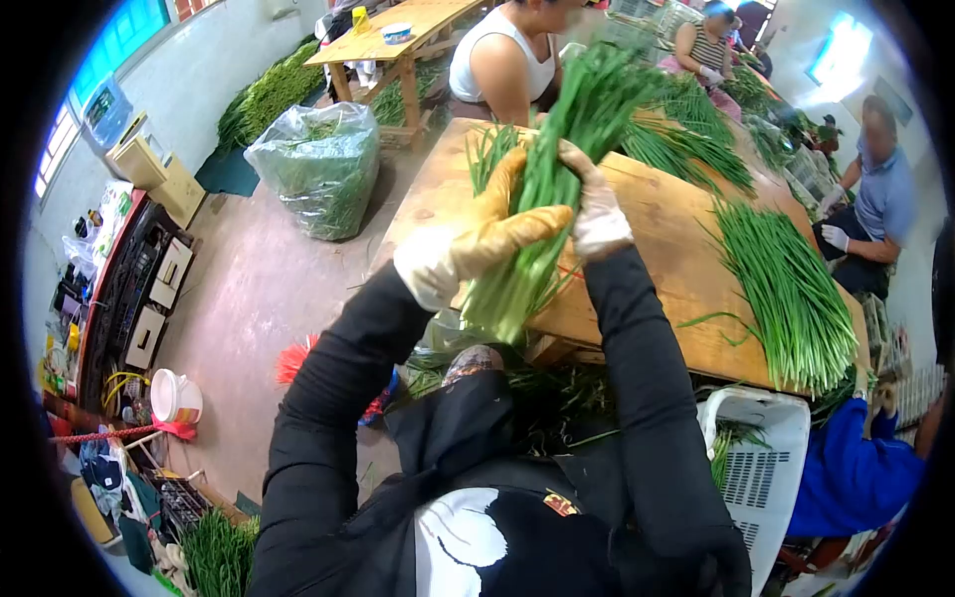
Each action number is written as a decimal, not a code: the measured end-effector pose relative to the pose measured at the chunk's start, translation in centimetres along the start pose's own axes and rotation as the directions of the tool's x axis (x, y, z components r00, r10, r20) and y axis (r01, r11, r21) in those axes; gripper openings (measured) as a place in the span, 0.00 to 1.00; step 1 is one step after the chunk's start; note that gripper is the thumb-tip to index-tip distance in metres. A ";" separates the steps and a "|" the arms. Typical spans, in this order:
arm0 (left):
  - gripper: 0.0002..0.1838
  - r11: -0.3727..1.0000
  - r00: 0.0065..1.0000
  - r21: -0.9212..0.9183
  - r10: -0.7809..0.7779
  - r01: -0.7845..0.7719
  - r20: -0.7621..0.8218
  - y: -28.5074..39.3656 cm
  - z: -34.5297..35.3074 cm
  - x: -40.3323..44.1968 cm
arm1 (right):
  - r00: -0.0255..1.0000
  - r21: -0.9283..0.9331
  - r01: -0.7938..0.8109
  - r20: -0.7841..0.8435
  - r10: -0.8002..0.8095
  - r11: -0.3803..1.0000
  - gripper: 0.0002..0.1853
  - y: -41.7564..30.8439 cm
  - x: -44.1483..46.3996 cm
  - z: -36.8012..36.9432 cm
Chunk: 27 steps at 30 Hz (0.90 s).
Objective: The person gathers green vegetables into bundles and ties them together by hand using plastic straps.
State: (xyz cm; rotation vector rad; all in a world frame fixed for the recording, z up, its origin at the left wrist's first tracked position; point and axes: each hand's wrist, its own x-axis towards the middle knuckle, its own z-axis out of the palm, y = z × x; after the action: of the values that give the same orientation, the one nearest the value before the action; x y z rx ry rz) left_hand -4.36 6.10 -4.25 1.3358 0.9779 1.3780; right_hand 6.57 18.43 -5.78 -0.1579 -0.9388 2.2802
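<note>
Above the near edge of the wooden table I hold a thick bunch of garlic chives [545, 194], tilted with its pale stem ends toward me and its green leaves away. My left hand [476, 237], in a white glove with a tan coating, is closed around the left side, thumb across the front. On the right side, my right hand [597, 204], gloved likewise, grips the bunch; some of its fingers are hidden behind the leaves. A small clump of chives [489, 157] lies on the table beyond my left hand.
A large pile of chives [791, 298] lies on the table's [657, 274] right side, with more chives [686, 149] farther back. A white plastic crate [766, 468] stands below the right edge. A filled clear bag [323, 169] sits on the floor. Several people work around the table.
</note>
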 end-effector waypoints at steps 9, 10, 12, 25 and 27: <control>0.46 0.979 0.969 0.024 -0.197 0.203 -0.150 -6.0 -4.4 -0.4 | 0.936 -0.004 -0.253 -0.253 0.244 0.967 0.11 6.5 4.0 -4.1; 0.46 0.979 0.963 -0.026 -0.206 0.204 -0.172 -6.8 -4.2 -0.6 | 0.919 -0.021 -0.289 -0.287 0.271 0.957 0.11 6.9 4.0 -4.7; 0.47 0.973 0.955 -0.044 -0.230 0.225 -0.186 -7.1 -3.6 -0.7 | 0.897 -0.034 -0.327 -0.327 0.298 0.944 0.11 7.4 3.9 -5.3; 0.61 0.372 0.970 0.896 -0.091 0.242 -0.224 -9.7 -1.7 0.8 | 0.838 -0.857 0.031 -0.258 -0.481 0.514 0.29 1.0 3.3 -7.5; 0.57 0.280 0.954 0.916 -0.166 0.287 -0.248 -10.4 -1.1 1.1 | 0.716 -0.965 0.245 0.113 -0.689 0.097 0.24 0.6 2.1 -7.8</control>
State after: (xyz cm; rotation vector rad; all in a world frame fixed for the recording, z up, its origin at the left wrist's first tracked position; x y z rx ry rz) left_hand -4.41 9.64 -14.10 1.8309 2.1917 0.5196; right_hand 7.27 23.98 -11.69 -0.6719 -1.7178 0.6966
